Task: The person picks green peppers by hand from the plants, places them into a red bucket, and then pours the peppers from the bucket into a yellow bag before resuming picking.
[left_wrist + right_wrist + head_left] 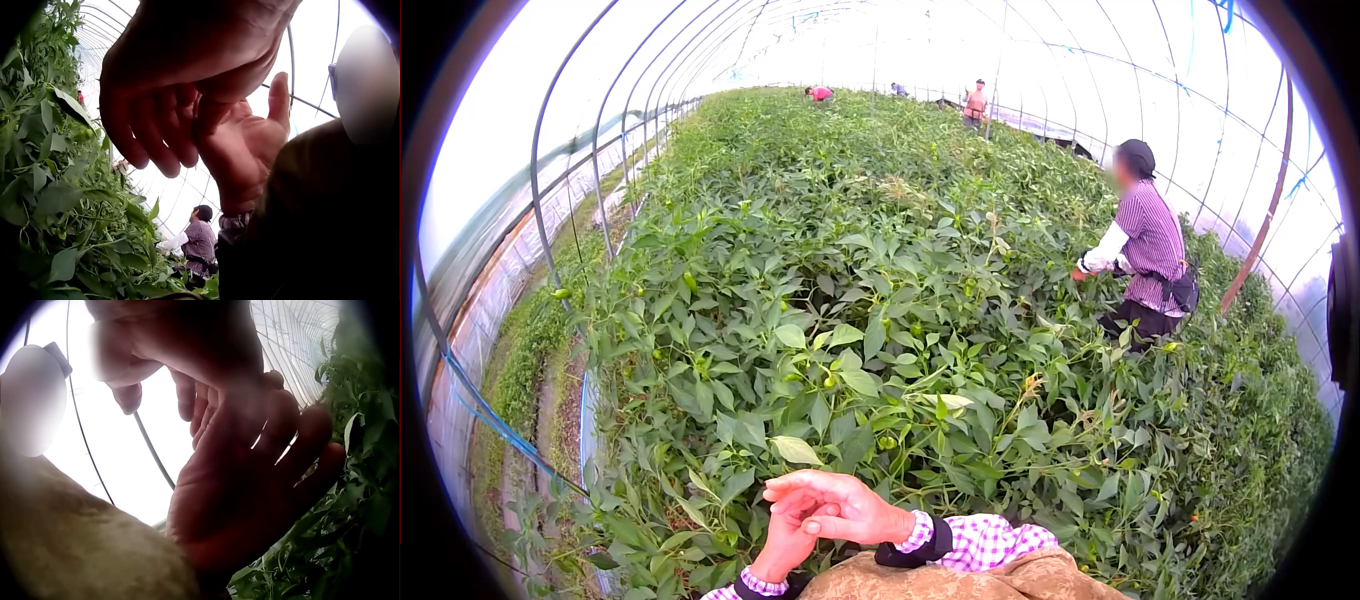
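Note:
Both bare hands are together low in the head view, in front of the nearest pepper plants [860, 390]. The right hand [855, 507] reaches in from the right with its fingers extended and overlaps the left hand [785, 545], covering part of it. In the left wrist view the left hand's fingers hang loosely, while the right hand [240, 153] is beside it, palm showing and thumb raised. The right wrist view has the left hand [237, 487] with its fingers spread a little. No object shows in either hand. Checked purple-and-white sleeves [995, 543] end in dark wrist bands.
Dense pepper foliage fills the tunnel, with small green peppers [690, 282] among the leaves. A person in a striped shirt [1155, 235] stands at right; others are farther back. Metal hoops [540, 170] and a blue strap [495, 418] line the left side beside a narrow path [550, 420].

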The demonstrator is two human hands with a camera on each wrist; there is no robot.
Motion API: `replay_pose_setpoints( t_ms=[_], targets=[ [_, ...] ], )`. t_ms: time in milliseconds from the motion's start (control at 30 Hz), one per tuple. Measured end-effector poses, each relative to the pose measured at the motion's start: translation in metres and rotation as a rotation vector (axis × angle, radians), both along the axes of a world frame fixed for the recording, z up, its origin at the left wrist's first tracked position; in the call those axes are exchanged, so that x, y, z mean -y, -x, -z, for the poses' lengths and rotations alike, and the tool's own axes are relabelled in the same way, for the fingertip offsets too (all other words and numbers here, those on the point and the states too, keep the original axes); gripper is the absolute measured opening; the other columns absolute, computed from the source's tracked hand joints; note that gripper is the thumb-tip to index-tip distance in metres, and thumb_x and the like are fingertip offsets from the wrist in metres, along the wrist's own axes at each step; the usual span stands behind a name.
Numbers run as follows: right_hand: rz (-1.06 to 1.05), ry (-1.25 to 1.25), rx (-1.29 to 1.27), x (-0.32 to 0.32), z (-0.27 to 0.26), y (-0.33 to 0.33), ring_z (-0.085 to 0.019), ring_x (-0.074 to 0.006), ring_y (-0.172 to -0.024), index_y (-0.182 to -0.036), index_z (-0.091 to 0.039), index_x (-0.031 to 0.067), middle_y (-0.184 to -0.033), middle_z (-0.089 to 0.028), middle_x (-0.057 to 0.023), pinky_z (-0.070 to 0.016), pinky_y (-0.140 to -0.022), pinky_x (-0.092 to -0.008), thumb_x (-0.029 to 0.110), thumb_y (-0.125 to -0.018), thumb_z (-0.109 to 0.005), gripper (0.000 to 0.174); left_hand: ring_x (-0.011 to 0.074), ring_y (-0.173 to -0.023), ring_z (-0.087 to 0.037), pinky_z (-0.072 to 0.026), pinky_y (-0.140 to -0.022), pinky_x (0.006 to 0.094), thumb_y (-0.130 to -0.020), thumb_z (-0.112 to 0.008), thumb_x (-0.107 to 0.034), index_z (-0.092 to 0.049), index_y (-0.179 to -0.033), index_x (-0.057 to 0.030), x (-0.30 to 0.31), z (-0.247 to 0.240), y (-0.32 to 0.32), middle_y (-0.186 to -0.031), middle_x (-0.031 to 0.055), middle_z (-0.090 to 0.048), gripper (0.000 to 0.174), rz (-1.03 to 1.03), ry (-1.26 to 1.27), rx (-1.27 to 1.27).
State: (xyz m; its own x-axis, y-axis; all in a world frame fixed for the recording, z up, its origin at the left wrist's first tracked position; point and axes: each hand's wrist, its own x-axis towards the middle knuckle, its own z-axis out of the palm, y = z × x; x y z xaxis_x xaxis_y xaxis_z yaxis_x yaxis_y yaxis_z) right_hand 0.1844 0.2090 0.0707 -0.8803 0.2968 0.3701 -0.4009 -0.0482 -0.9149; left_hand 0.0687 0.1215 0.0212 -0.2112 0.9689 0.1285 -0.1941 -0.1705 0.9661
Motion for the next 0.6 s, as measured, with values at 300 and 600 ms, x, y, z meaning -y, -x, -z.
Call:
replay_pose_setpoints(
  t_ms=[300,600],
  targets=[
    [-0.102,0.22,-0.046,-0.005,0.004,0.002,-0.058,-0.0137,-0.099,-0.128,-0.045,-0.0014,-0.116,-0.056,-0.0098,-0.0445,-0.09,-0.0281,0.016,-0.09,-0.058,0.044,0.0128,-0.089,-0.06,-0.0482,-0.079,0.0265,-0.083,-0.067,-0.01,-0.061,-0.101,-0.001,0.007,0.005,0.021,-0.096,0.0038,-0.064,0.021,-0.027,0.024,-0.396],
    [-0.102,0.193,0.004,-0.001,0.003,0.002,-0.054,-0.0125,-0.104,-0.123,-0.049,-0.0021,-0.112,-0.057,-0.0067,-0.0416,-0.093,-0.0278,0.015,-0.09,-0.058,0.038,0.0105,-0.083,-0.06,-0.0497,-0.075,0.0254,-0.081,-0.069,-0.007,-0.061,-0.096,-0.0013,0.005,-0.016,0.003,-0.092,0.0024,-0.063,0.018,-0.04,-0.006,-0.026]
  ],
)
